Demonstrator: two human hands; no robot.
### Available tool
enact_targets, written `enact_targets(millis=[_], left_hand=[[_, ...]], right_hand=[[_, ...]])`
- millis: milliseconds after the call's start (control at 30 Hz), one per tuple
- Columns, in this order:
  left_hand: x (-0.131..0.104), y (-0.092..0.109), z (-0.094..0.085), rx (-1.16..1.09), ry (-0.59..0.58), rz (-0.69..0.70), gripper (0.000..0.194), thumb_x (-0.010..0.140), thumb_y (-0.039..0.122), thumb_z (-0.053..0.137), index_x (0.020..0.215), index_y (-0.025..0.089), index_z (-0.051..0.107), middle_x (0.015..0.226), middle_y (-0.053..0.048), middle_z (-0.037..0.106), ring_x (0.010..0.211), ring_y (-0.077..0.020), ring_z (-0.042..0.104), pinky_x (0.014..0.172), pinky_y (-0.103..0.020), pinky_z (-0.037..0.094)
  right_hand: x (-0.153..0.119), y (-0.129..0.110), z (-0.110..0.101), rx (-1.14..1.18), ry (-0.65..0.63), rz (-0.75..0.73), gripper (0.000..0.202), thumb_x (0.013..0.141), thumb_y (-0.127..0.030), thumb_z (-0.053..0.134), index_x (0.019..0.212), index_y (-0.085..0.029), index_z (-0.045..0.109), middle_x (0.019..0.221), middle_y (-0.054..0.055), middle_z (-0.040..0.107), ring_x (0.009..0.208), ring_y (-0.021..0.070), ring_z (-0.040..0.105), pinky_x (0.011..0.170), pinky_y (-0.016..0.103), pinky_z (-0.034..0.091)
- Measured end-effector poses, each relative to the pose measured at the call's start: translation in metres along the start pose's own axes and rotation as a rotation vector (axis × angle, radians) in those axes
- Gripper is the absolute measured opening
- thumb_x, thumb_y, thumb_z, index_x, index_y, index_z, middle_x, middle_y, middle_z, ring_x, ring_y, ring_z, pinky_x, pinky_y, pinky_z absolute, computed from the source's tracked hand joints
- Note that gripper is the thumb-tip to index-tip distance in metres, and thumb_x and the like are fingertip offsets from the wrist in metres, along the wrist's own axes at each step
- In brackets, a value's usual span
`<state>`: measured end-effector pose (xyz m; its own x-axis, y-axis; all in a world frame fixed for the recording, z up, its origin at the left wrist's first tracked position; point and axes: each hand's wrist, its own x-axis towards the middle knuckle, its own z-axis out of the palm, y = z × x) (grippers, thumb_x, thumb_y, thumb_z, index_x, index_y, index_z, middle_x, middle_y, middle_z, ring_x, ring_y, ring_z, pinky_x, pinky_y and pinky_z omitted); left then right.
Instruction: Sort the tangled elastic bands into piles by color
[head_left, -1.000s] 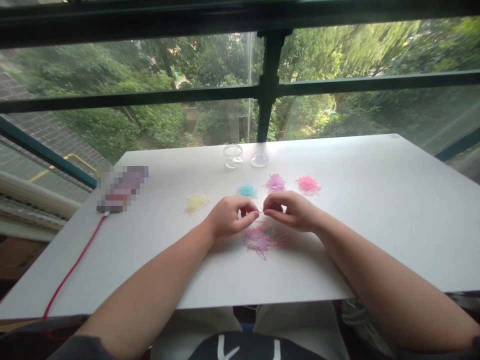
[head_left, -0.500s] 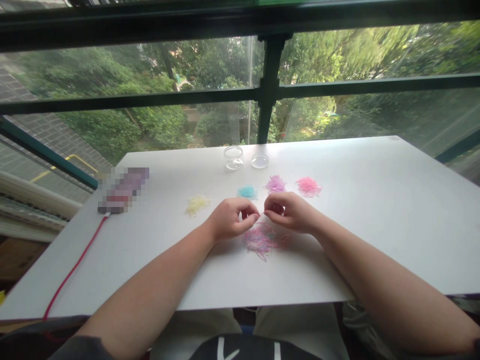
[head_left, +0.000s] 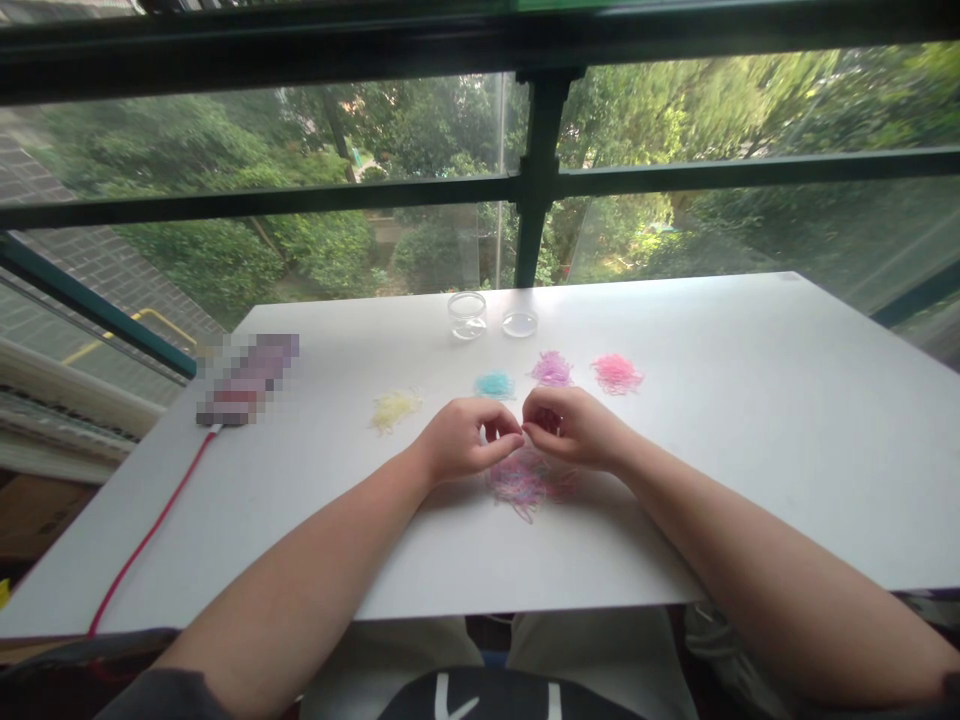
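Over a mixed-colour heap of thin strands [head_left: 523, 482], which look like small rubber bands, both my hands meet at the fingertips. My left hand [head_left: 469, 437] is closed in a pinch, thumb against fingers. Facing it, my right hand [head_left: 566, 425] also pinches, its fingertips touching or almost touching the left ones. Whatever lies between the fingertips is too small to make out. Beyond the hands lie sorted piles: a yellow pile [head_left: 394, 410], a blue pile [head_left: 494, 385], a purple pile [head_left: 552, 368] and a pink pile [head_left: 617, 373].
A clear round jar [head_left: 467, 318] and a clear shallow lid [head_left: 520, 322] stand at the back of the white table [head_left: 750, 400]. On the left lies a blurred-out device [head_left: 247, 382] with a red cable [head_left: 154, 530] running off the front edge. Windows rise behind the table.
My hands have drawn closer together, the right one shifting slightly left. The small pale strand seen between the fingertips before is now hidden. The piles look unchanged.
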<state>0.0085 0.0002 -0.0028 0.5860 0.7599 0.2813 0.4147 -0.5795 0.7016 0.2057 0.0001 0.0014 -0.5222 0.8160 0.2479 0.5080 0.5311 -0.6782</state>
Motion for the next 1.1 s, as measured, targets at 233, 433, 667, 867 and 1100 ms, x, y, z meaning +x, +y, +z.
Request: enact_targets(millis=[233,433,667,867,1100], left_hand=[[-0.0005,-0.0007,-0.0001,-0.013,-0.003,0.011,0.018,0.075,0.033,0.067,0.075,0.015,0.066,0.07,-0.002,0.068,0.059,-0.0088,0.055,0.059,-0.021,0.044],[0.0,-0.001,0.0003,-0.002,0.01,-0.007,0.016,0.076,0.031,0.066,0.073,0.015,0.065,0.068,-0.001,0.067,0.058,-0.0082,0.053,0.059,-0.021,0.043],[-0.0006,0.0005,0.0005,0.017,0.03,-0.034,0.01,0.076,0.023,0.061,0.073,0.015,0.065,0.067,-0.001,0.066,0.058,-0.0084,0.053,0.059,-0.021,0.043],[-0.0002,0.0014,0.0,0.015,0.059,-0.035,0.006,0.074,0.017,0.059,0.071,0.015,0.064,0.065,0.0,0.064,0.058,-0.0082,0.054,0.058,-0.02,0.043],[0.0001,0.0002,0.0006,0.011,0.05,-0.016,0.006,0.074,0.018,0.06,0.071,0.015,0.064,0.066,0.0,0.064,0.058,-0.0078,0.053,0.059,-0.02,0.043]], right_hand=[[-0.0013,-0.0024,-0.0003,-0.056,0.014,-0.025,0.006,0.069,-0.01,0.053,0.069,-0.017,0.054,0.059,-0.003,0.053,0.053,0.008,0.046,0.051,0.019,0.035],[-0.0014,-0.0026,-0.0008,-0.065,0.016,-0.029,0.006,0.07,-0.012,0.055,0.068,-0.017,0.052,0.058,-0.003,0.053,0.053,0.0082,0.046,0.051,0.02,0.035],[-0.002,-0.0011,-0.0013,-0.046,0.018,-0.041,0.005,0.072,-0.013,0.055,0.07,-0.017,0.053,0.06,-0.002,0.054,0.054,0.009,0.047,0.052,0.021,0.037],[-0.0033,-0.0006,-0.0055,0.034,-0.053,-0.05,0.014,0.073,-0.011,0.053,0.085,-0.017,0.055,0.065,-0.001,0.055,0.059,0.0104,0.05,0.054,0.021,0.04],[-0.0022,-0.0013,-0.0044,0.054,-0.1,-0.064,0.003,0.077,-0.015,0.054,0.074,-0.016,0.053,0.062,-0.002,0.052,0.055,0.0091,0.046,0.052,0.021,0.038]])
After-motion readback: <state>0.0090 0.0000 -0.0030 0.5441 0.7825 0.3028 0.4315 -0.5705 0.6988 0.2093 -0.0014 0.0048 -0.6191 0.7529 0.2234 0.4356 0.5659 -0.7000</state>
